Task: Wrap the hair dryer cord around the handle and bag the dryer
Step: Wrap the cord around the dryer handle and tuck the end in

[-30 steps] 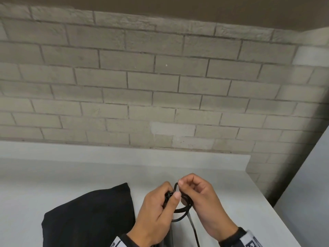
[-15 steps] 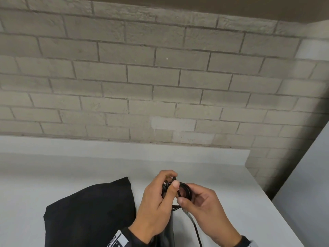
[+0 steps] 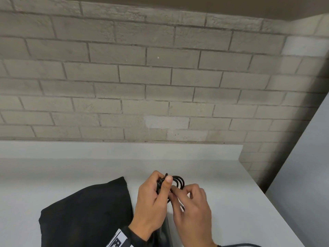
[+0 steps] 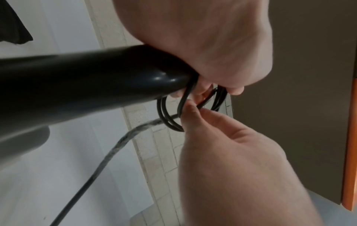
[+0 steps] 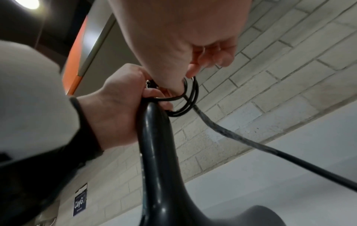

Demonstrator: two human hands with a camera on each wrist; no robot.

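Note:
The black hair dryer handle [image 4: 86,79] stands upright over the table, its end gripped by my left hand [image 3: 153,198], whose thumb presses on several black cord loops [image 3: 178,181] at that end. Just right of the loops, my right hand [image 3: 192,202] pinches the cord [image 4: 203,104] between thumb and forefinger. The free length of cord [image 5: 251,143] trails down toward the table. The right wrist view shows the handle [image 5: 158,145] widening into the dryer body at the bottom. A black cloth bag [image 3: 85,214] lies flat on the table, left of my hands.
The white table [image 3: 240,202] ends at a low white ledge against a grey brick wall [image 3: 160,86]. The table's right edge runs diagonally beside a grey panel [image 3: 302,175]. A stretch of cord [image 3: 240,244] shows at the bottom edge.
My right hand has come down from the top of the loops to their lower right, bringing the cord round. My left hand has kept its grip on the handle end.

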